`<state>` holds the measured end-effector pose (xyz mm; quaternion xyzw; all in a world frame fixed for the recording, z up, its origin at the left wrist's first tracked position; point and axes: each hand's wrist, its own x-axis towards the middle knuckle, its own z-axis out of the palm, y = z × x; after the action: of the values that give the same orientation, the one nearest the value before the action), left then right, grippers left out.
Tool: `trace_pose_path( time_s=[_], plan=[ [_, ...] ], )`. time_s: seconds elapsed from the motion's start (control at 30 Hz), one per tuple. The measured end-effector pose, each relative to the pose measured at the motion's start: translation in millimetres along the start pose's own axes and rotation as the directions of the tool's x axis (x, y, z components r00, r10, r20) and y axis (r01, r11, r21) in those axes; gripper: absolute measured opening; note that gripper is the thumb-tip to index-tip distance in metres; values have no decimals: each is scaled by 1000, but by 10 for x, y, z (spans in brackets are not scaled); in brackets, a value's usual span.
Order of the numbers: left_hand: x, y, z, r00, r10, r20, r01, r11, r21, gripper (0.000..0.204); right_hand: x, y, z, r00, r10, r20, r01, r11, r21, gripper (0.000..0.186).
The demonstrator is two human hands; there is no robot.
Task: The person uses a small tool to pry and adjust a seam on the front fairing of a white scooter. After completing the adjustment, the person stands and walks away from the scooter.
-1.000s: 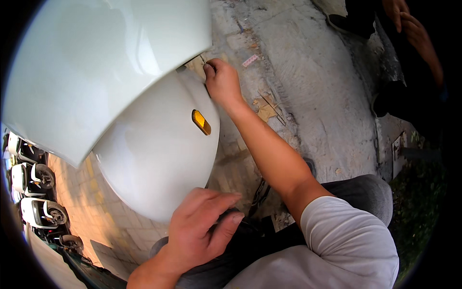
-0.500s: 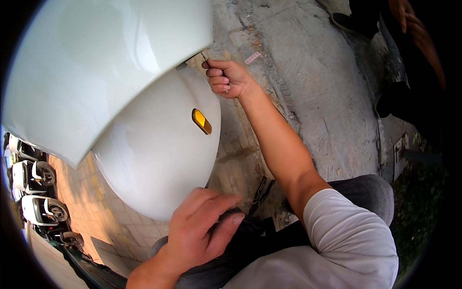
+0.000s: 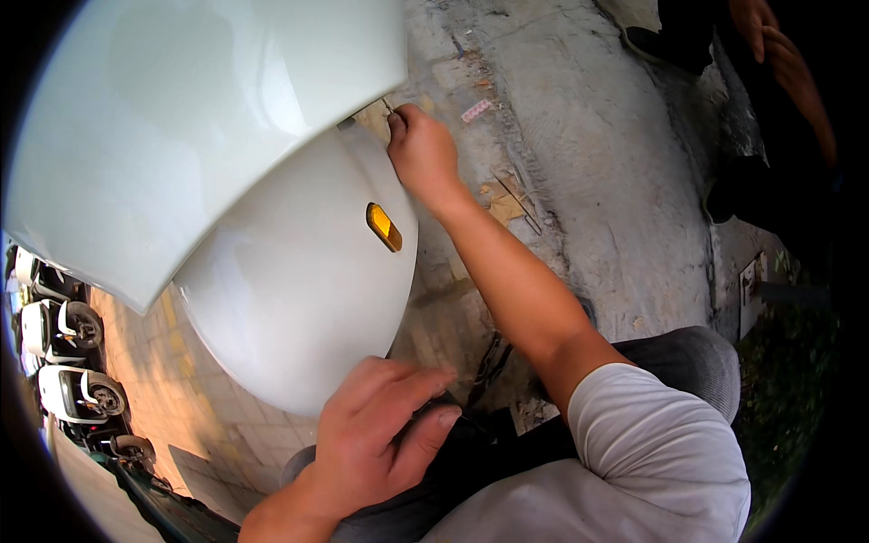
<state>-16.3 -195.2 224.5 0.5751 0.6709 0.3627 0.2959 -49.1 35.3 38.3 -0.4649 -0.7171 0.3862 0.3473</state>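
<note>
Head view: upper centre, right hand [image 3: 422, 154] pinches thin rod [image 3: 388, 105] beside white panel [image 3: 226, 118] corner, fingertip grip probably for fine control; left hand [image 3: 373, 433], lower centre, half-curled, cannot tell if holding.

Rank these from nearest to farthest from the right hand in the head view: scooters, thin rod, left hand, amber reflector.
1. Thin rod: at the fingertips of the right hand.
2. Amber reflector: below and slightly left, on the white panel.
3. Left hand: lower down, toward the person's body.
4. Scooters: in the background, far left.
</note>
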Motion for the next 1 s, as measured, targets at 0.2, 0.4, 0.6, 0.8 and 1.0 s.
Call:
trace_pose_path(
  time_s=[0.2,0.4,0.6,0.8,1.0],
  plan=[
    [-13,-52,-26,999,-34,6,34,999,-18,22,378,215,-276,489,82,868,-847,282,451,15],
    [62,-48,-1,999,-37,29,38,999,-25,22,379,343,-277,404,-15,915,-915,-16,404,13],
    [54,-35,8,999,-32,10,33,999,-23,22,108,143,-100,967,55,247,-146,919,367,20],
    [4,-24,-2,1000,-11,9,11,1000,-9,23,2,24,-14,995,-96,-11,95,995,-30,19],
    [18,-40,-15,999,-33,18,33,999,-24,23,365,403,-207,447,-96,889,-892,28,451,15]
  ],
)
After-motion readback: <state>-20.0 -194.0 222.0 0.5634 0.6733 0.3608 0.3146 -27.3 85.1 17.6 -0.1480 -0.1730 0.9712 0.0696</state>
